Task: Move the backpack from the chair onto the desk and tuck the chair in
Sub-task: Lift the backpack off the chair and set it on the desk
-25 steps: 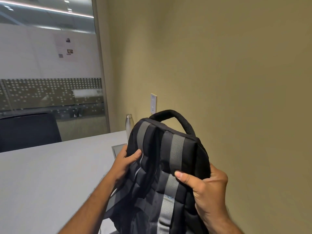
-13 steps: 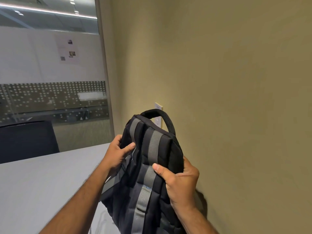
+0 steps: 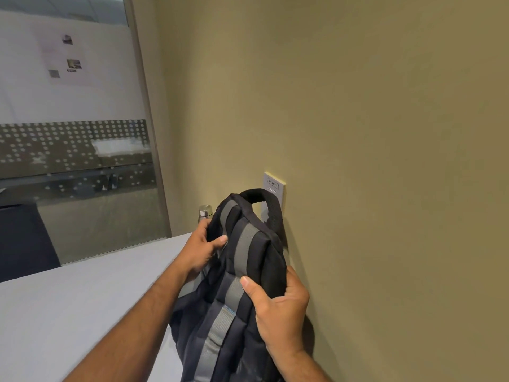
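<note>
A black backpack (image 3: 248, 271) with grey straps stands upright over the right end of the white desk (image 3: 68, 312), close against the olive wall. My left hand (image 3: 202, 249) grips its upper left side. My right hand (image 3: 278, 307) clasps its right side lower down, thumb on a grey strap. The backpack's bottom runs out of the frame, so whether it rests on the desk is hidden. The chair it came from is not in view.
A steel bottle (image 3: 205, 213) stands on the desk just behind the backpack, mostly hidden. A wall outlet plate (image 3: 274, 186) sits behind the carry handle. A dark chair back (image 3: 24, 238) shows beyond the desk's far edge, before a glass partition (image 3: 77, 161).
Both hands have carried the backpack forward and to the right, closer to the wall. The bottle, hidden half a second ago, shows again behind it.
</note>
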The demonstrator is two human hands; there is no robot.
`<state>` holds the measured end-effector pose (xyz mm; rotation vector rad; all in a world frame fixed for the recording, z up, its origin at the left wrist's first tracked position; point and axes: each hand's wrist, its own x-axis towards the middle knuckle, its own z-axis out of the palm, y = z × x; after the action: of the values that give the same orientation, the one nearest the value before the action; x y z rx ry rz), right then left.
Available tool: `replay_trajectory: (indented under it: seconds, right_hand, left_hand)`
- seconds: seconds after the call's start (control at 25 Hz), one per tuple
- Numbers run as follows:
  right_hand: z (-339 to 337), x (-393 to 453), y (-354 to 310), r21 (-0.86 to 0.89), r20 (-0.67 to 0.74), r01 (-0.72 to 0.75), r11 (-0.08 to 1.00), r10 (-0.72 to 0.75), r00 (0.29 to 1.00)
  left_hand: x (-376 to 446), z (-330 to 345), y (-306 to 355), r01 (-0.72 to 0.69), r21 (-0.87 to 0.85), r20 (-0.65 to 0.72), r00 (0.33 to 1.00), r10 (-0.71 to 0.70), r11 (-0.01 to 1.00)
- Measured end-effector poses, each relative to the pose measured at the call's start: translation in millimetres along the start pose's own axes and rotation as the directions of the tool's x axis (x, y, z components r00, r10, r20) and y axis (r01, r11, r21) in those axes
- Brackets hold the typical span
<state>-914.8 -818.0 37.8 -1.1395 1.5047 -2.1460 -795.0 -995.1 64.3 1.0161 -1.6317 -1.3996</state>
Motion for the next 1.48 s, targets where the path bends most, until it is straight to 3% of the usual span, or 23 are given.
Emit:
replay_trajectory:
  seconds: [0.48,0.68,0.8,1.0,1.12,1.28,1.48]
  right_hand:
    - [-6,-5,32,-0.397,-0.084,-0.066,0.916,0.035,0.996]
    - [-15,-4,28,-0.582,-0.035,-0.073,0.810,0.065,0.997]
    - [-24,-3,20,-0.683,0.059,-0.056,0.728,0.131,0.990]
    - [-40,-12,6,-0.825,0.164,0.004,0.565,0.233,0.958]
    - [-54,-23,-5,-0.850,0.249,0.110,0.516,0.208,0.946]
    - [-85,-45,-19,-0.841,0.391,0.269,0.469,0.184,0.902]
    - [-129,-96,-38,-0.803,0.550,0.478,0.356,0.136,0.824]
  left_hand:
    - [13,11,-33,0.099,0.118,-0.028,0.995,-0.097,0.988]
    - [2,16,-28,0.076,0.181,-0.054,0.996,-0.068,0.981]
    - [-12,14,-20,0.021,0.322,-0.074,0.997,0.004,0.946]
    - [-70,9,-10,-0.086,0.546,-0.112,0.978,0.175,0.833]
    - [-123,8,-2,-0.094,0.711,-0.103,0.967,0.235,0.697]
    - [-199,22,0,-0.012,0.897,-0.064,0.985,0.159,0.441]
    - [-302,46,-15,0.052,0.947,-0.094,0.988,0.120,0.316]
